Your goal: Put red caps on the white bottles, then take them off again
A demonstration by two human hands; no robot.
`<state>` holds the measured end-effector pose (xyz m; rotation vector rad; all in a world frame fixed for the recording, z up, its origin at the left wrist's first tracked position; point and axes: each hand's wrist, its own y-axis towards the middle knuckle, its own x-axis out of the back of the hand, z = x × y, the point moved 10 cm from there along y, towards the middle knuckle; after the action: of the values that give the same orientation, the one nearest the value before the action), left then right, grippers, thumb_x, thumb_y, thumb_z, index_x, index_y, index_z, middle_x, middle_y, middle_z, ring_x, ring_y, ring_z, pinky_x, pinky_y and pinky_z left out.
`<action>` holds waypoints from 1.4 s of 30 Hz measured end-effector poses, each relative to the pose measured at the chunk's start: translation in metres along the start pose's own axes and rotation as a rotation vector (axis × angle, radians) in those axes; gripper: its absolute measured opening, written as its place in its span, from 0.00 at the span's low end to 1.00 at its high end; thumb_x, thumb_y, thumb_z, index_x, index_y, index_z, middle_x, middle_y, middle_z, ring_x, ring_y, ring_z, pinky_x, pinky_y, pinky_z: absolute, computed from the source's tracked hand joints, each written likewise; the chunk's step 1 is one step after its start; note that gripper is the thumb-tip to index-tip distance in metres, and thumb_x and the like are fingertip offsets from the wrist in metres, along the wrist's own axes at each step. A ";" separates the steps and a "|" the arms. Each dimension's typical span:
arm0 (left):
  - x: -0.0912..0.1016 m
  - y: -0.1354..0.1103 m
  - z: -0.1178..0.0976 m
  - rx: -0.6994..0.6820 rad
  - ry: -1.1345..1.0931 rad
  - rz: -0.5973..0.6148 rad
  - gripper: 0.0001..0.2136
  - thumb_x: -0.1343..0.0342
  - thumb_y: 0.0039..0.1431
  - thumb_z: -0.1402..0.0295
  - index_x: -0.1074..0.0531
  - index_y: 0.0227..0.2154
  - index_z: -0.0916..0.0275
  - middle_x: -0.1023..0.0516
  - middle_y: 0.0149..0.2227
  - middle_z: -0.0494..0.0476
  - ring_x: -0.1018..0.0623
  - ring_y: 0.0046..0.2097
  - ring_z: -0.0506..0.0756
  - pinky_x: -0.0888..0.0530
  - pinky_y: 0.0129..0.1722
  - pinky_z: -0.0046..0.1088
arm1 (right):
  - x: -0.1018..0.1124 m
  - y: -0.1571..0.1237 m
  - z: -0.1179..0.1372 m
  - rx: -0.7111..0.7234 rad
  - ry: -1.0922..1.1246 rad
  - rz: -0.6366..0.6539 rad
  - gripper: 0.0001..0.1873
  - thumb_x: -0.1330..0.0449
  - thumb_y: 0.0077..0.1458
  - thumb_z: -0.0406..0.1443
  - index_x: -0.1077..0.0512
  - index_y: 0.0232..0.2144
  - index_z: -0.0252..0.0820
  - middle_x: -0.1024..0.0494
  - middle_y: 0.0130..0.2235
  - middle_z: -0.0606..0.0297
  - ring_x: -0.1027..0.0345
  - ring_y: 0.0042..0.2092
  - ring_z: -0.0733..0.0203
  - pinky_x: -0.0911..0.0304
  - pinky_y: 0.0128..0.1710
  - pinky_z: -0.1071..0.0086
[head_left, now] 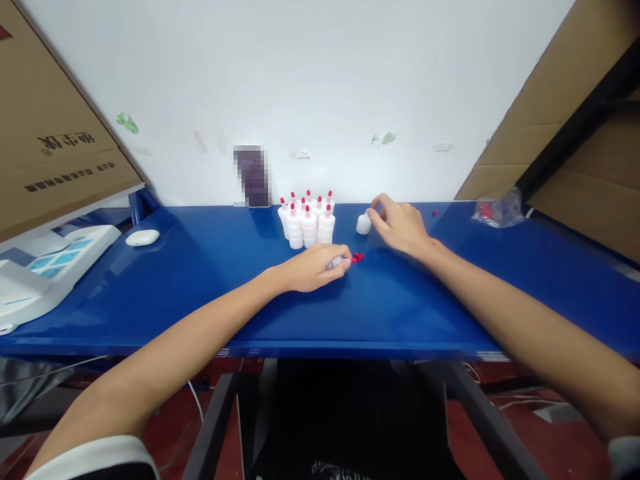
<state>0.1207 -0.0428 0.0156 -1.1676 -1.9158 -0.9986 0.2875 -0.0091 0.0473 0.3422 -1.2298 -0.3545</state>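
Note:
My left hand (pixel 319 267) is closed around a small whitish squeeze bottle (pixel 338 263), mostly hidden by the fingers; a red tip shows at its right end. Several loose red caps (pixel 359 256) lie on the table right beside that tip. Thumb and fingers of my right hand (pixel 401 225) pinch the top right of a short white bottle (pixel 363 225), whose upper part is covered by the fingers. Behind my left hand, several white squeeze bottles (pixel 310 230) with red-tipped nozzles stand upright in a tight group.
The blue table (pixel 190 287) meets a white wall. A clear plastic bag (pixel 499 208) with red bits lies at the back right, and a single red cap (pixel 435 213) nearer. A white oval case (pixel 143 237) and a white power strip (pixel 63 263) are on the left. Cardboard flanks both sides.

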 end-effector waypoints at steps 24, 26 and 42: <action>-0.004 -0.002 0.003 -0.042 0.132 0.030 0.13 0.50 0.71 0.59 0.27 0.47 0.61 0.20 0.43 0.58 0.22 0.42 0.56 0.30 0.41 0.30 | -0.033 -0.030 0.041 0.328 0.026 0.486 0.13 0.53 0.69 0.43 0.40 0.32 0.45 0.32 0.28 0.66 0.40 0.29 0.60 0.51 0.33 0.65; -0.005 -0.001 0.003 -0.034 0.142 0.042 0.14 0.50 0.72 0.58 0.27 0.48 0.61 0.19 0.44 0.58 0.22 0.42 0.56 0.30 0.41 0.30 | -0.039 -0.030 0.032 0.297 -0.020 0.541 0.10 0.51 0.68 0.42 0.38 0.35 0.44 0.29 0.30 0.64 0.37 0.31 0.59 0.50 0.32 0.65; -0.003 0.000 0.004 -0.036 0.208 0.056 0.15 0.52 0.72 0.58 0.27 0.46 0.63 0.19 0.42 0.59 0.21 0.40 0.56 0.31 0.39 0.30 | -0.043 -0.035 0.035 0.262 0.061 0.646 0.04 0.44 0.56 0.33 0.30 0.36 0.43 0.24 0.31 0.65 0.33 0.32 0.60 0.45 0.34 0.66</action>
<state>0.1208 -0.0405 0.0113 -1.0861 -1.7003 -1.0831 0.2385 -0.0233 0.0060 0.1608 -1.2575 0.3722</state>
